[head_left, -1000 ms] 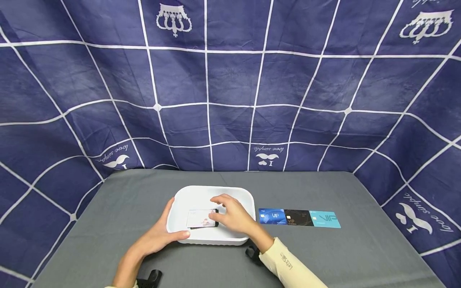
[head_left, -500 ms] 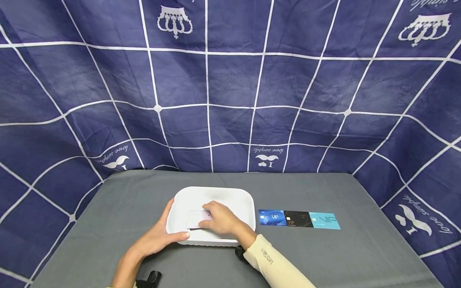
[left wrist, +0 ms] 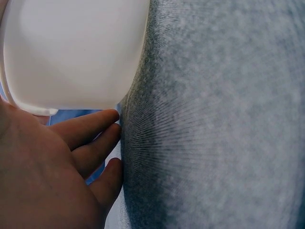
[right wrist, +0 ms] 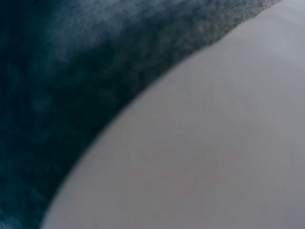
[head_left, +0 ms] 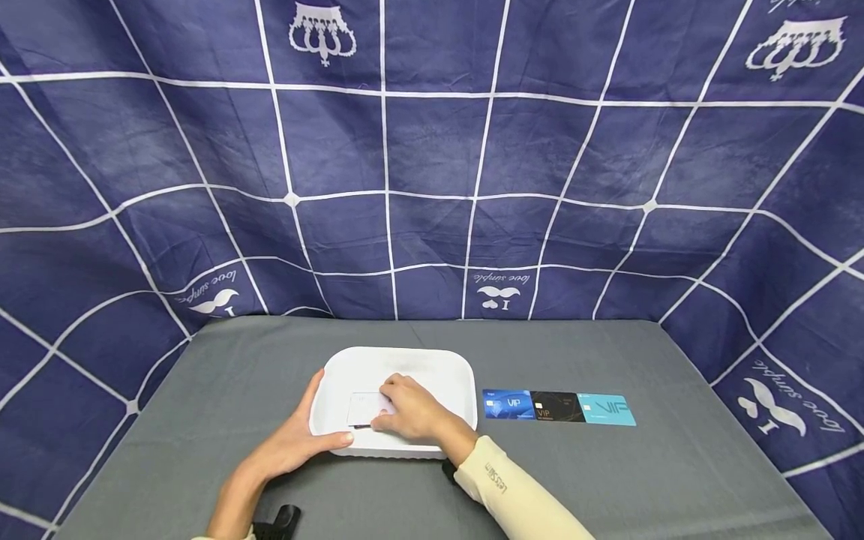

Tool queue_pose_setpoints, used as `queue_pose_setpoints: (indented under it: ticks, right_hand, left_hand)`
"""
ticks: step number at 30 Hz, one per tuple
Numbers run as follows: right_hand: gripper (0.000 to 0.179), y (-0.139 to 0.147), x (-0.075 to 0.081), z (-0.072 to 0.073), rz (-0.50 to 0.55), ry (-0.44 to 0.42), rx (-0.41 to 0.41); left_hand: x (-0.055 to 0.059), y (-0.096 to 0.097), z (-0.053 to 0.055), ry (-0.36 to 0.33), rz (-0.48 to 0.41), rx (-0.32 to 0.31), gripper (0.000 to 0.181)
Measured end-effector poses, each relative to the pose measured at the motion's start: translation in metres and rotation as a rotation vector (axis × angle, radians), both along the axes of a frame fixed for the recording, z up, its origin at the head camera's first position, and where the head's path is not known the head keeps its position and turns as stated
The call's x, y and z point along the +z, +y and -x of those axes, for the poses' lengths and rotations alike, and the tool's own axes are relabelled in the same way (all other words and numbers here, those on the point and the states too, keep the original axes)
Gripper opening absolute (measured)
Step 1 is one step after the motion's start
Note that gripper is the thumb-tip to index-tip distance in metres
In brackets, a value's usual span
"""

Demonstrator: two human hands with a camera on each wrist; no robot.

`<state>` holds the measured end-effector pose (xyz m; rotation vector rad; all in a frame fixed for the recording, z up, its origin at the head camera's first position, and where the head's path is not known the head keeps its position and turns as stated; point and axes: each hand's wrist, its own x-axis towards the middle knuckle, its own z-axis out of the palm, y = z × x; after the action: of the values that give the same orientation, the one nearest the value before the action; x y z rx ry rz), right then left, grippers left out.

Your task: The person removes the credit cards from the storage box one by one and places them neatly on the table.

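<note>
A white plastic tray with rounded corners sits on the grey cloth. My left hand holds its near left corner, thumb at the front rim and fingers along the left side. The left wrist view shows several fingers spread beside the tray's wall. Inside the tray, my right hand pinches the right part of a pale printed card between thumb and fingers. A dark edge peeks out beneath the card. In the right wrist view only the tray's blurred wall and dark cloth appear.
Right of the tray, a blue VIP card, a black card and a teal card lie in a row. A blue checked curtain hangs behind the grey table.
My right hand has moved left and down onto the card and closed its fingers on it. My left hand stays at the tray; the row of cards is unchanged.
</note>
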<state>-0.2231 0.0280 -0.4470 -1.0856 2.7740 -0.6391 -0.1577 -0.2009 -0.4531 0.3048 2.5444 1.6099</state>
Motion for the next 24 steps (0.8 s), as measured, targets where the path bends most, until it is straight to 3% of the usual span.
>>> queue_pose_setpoints:
  ticks: [9,24]
  right_hand:
    - [0.046,-0.0018,0.0002,0.0005,-0.058,0.048,0.000]
    - [0.043,-0.0009,-0.0003,-0.0010,-0.031,0.062,0.008]
  left_hand:
    - [-0.0013,0.0003,0.0005,0.004,-0.001,0.004,0.115]
    - [-0.0032,-0.0002,-0.0002,0.010,-0.025,-0.006,0.115]
